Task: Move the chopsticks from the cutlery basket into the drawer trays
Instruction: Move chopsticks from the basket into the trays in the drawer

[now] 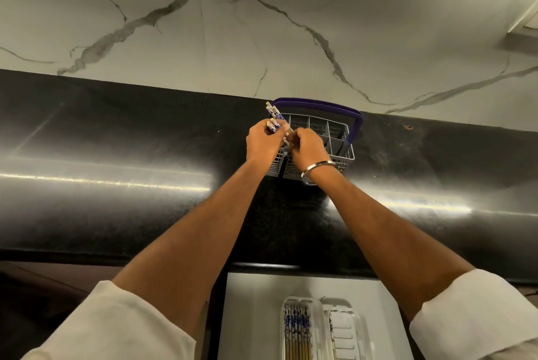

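A grey cutlery basket (337, 138) with a purple handle stands at the back of the black counter. My left hand (263, 142) is closed around a bunch of blue-and-white patterned chopsticks (273, 112) that stick up over the basket's left end. My right hand (308, 150), with a metal bangle on the wrist, pinches the same bunch lower down, right beside the left hand. Below, in the open drawer (253, 316), a clear tray (298, 330) holds several chopsticks laid side by side. A second clear tray (346, 333) to its right holds one chopstick along its left edge.
The glossy black counter (116, 185) runs the full width. A white marble wall (262, 25) rises behind the basket. The drawer's front edge lies under the counter lip. White rolled sleeves cover both upper forearms.
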